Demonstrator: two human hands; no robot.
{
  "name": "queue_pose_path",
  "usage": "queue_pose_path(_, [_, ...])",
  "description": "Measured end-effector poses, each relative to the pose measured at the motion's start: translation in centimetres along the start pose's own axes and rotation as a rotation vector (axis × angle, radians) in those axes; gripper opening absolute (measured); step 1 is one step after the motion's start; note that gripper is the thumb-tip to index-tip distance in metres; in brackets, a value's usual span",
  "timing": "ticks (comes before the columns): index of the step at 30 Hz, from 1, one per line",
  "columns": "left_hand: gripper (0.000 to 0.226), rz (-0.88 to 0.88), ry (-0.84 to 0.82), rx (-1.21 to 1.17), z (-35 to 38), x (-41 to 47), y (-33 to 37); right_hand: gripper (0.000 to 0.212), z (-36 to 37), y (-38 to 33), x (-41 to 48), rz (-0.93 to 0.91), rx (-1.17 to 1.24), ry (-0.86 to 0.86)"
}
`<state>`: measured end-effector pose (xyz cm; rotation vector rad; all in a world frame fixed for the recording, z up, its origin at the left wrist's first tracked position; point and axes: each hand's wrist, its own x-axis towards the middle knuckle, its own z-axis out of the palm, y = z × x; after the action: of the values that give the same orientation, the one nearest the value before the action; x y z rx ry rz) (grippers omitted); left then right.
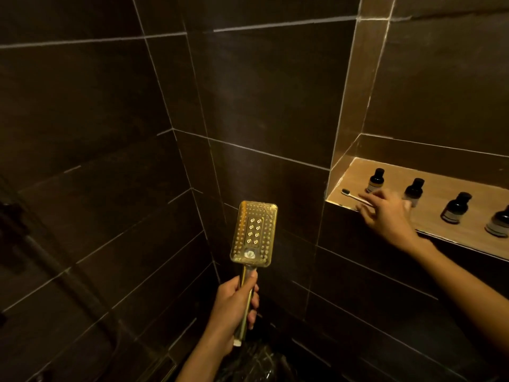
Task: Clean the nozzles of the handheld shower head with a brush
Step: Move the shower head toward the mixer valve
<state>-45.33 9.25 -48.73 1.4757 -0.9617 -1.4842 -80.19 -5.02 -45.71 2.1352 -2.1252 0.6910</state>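
A gold rectangular handheld shower head (254,234) stands upright in the lower middle, its nozzle face turned toward me. My left hand (234,307) is wrapped around its handle below the head. A toothbrush-like brush (354,195) with dark bristles lies on the lit wall niche shelf (344,180), bristles pointing left. My right hand (385,213) reaches over the shelf's front edge, fingers spread and touching the brush's handle end; a closed grip on it is not visible.
Several small dark bottles (376,180) stand in a row on the niche shelf, right of the brush. Dark tiled walls meet in a corner behind the shower head. A dark hose and fitting (16,221) run down the left wall.
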Motion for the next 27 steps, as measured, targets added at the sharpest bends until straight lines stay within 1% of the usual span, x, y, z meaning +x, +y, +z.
queue_pose_path(1, [0.036,0.005,-0.002,0.004,-0.4,-0.1,0.2,0.036,-0.2,-1.9,-0.8,-0.055,0.063,0.022])
queue_pose_path(3, [0.033,0.019,-0.008,0.008,-1.1,-0.2,0.7,0.039,-0.5,-6.1,-2.6,-0.134,0.247,-0.02])
queue_pose_path(5, [0.028,0.046,-0.006,-0.011,-2.0,-0.4,1.3,0.044,-0.7,-11.1,-4.4,-0.142,0.409,-0.13])
queue_pose_path(8, [0.017,0.095,-0.006,-0.015,-3.5,-0.6,2.4,0.04,-0.2,-18.3,-6.7,-0.118,0.643,-0.344])
queue_pose_path(10, [0.01,0.134,-0.02,-0.016,-4.8,-1.0,3.3,0.034,0.0,-22.8,-7.8,-0.1,0.864,-0.522])
queue_pose_path(12, [0.008,0.158,-0.015,-0.002,-6.3,-1.4,4.4,0.024,-0.1,-26.6,-8.4,-0.064,1.075,-0.613])
queue_pose_path(14, [0.009,0.182,0.002,0.008,-8.4,-2.0,5.5,0.02,-0.3,-29.9,-8.6,-0.046,1.206,-0.599])
queue_pose_path(16, [0.008,0.229,0.023,-0.001,-10.7,-2.4,6.4,0.016,-0.3,-32.9,-8.3,-0.068,1.267,-0.564])
queue_pose_path(20, [0.01,0.287,0.031,-0.039,-14.9,-3.4,7.9,0.01,-0.2,-37.6,-7.7,-0.072,1.3,-0.547])
queue_pose_path(23, [0.015,0.315,-0.001,-0.071,-18.2,-4.0,8.6,0.007,-0.3,-41.0,-6.6,-0.104,1.326,-0.542])
queue_pose_path(24, [0.016,0.32,-0.001,-0.064,-19.2,-4.0,8.6,0.006,-0.5,-42.2,-6.1,-0.12,1.322,-0.512])
queue_pose_path(27, [0.016,0.339,0.014,-0.08,-21.9,-4.3,9.3,0.011,-1.5,-45.5,-4.6,-0.183,1.276,-0.414])
